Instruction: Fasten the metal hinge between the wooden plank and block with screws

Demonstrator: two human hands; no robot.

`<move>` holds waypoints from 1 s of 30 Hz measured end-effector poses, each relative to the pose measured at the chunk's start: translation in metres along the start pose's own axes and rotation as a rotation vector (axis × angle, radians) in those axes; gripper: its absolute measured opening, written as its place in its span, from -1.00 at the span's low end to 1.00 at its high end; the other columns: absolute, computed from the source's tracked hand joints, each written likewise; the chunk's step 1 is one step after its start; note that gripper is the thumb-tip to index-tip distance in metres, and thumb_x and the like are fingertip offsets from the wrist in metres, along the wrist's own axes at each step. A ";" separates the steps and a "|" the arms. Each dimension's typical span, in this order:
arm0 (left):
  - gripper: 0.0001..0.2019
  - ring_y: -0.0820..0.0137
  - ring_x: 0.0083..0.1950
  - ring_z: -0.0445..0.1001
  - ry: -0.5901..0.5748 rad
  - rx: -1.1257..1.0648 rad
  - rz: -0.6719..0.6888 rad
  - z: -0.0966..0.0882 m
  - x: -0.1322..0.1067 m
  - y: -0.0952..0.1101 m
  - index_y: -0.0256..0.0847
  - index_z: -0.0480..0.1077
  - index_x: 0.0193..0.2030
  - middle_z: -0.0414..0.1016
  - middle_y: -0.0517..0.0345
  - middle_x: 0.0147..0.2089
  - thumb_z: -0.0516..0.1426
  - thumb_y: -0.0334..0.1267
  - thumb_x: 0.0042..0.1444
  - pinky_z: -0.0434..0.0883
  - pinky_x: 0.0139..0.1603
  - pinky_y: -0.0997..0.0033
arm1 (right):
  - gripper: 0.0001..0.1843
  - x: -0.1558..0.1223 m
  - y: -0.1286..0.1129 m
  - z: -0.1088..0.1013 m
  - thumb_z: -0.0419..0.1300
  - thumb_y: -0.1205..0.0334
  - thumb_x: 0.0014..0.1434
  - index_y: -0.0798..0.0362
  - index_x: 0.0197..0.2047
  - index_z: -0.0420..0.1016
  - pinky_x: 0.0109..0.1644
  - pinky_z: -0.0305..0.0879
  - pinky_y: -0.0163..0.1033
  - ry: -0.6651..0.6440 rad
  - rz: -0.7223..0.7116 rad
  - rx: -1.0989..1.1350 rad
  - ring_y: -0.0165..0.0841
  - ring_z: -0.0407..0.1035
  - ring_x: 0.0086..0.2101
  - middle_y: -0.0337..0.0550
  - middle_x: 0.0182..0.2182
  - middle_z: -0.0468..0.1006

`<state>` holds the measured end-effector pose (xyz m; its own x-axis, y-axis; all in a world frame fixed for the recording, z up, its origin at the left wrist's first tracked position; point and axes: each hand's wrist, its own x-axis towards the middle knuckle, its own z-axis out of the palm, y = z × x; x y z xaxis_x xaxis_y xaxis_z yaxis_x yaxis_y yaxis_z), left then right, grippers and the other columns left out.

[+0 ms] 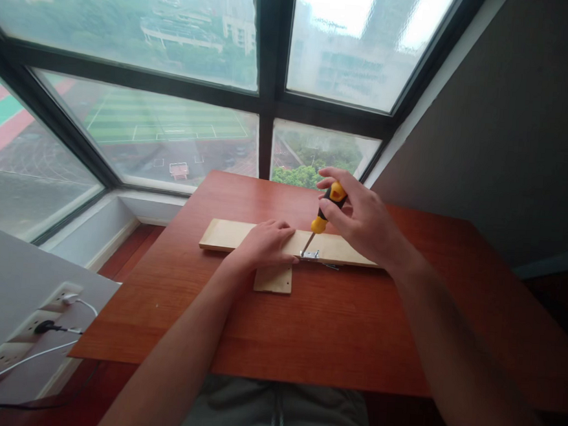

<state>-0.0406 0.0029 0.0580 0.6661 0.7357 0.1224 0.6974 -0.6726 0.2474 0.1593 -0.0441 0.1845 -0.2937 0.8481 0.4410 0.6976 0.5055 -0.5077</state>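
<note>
A long pale wooden board (229, 234) lies across the table, with a shorter wooden piece (273, 280) jutting out toward me from under its near edge. My left hand (265, 241) spans the long board, fingers over the top and thumb by the near edge, holding it down. A small metal bracket (309, 254) sits at the board's near edge, right of my left thumb. My right hand (357, 211) is closed around the yellow and black handle of a screwdriver (319, 224). The tilted shaft reaches down to the bracket; its exact tip contact is too small to make out.
The reddish-brown table (169, 322) stands against large windows (173, 124). Small thin metal pieces, perhaps screws, (331, 266) lie just right of the bracket. At left, wall sockets (33, 325) hold plugs with cables. A dark wall (503, 137) rises on the right.
</note>
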 end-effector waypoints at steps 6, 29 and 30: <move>-0.41 0.10 0.07 0.44 -0.004 0.013 0.011 -0.001 0.001 0.000 -0.13 0.40 0.12 0.45 -0.04 0.10 0.17 0.20 0.06 0.37 -0.01 0.22 | -0.62 -0.001 -0.001 0.002 0.13 0.14 0.22 0.02 0.09 0.36 -0.25 0.38 -0.19 0.026 0.031 -0.031 -0.30 0.47 -0.35 -0.15 -0.26 0.56; -0.40 0.11 0.05 0.46 -0.036 0.038 -0.024 -0.003 0.002 0.001 -0.11 0.41 0.09 0.46 -0.01 0.09 0.15 0.25 0.04 0.38 -0.08 0.25 | -0.76 -0.021 -0.006 0.005 0.11 0.11 0.27 0.00 -0.03 0.33 -0.26 0.27 -0.20 0.113 -0.004 -0.157 -0.28 0.43 -0.32 -0.16 -0.26 0.52; -0.40 0.12 0.05 0.46 -0.034 0.038 -0.026 -0.003 0.002 0.001 -0.10 0.41 0.10 0.46 -0.01 0.09 0.15 0.25 0.04 0.38 -0.08 0.25 | -0.77 -0.020 -0.006 0.004 0.09 0.16 0.28 -0.01 -0.01 0.31 -0.24 0.28 -0.20 0.080 -0.008 -0.098 -0.29 0.43 -0.30 -0.15 -0.22 0.53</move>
<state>-0.0396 0.0038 0.0609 0.6560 0.7501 0.0835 0.7235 -0.6565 0.2134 0.1580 -0.0639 0.1755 -0.2491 0.8269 0.5042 0.7570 0.4910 -0.4312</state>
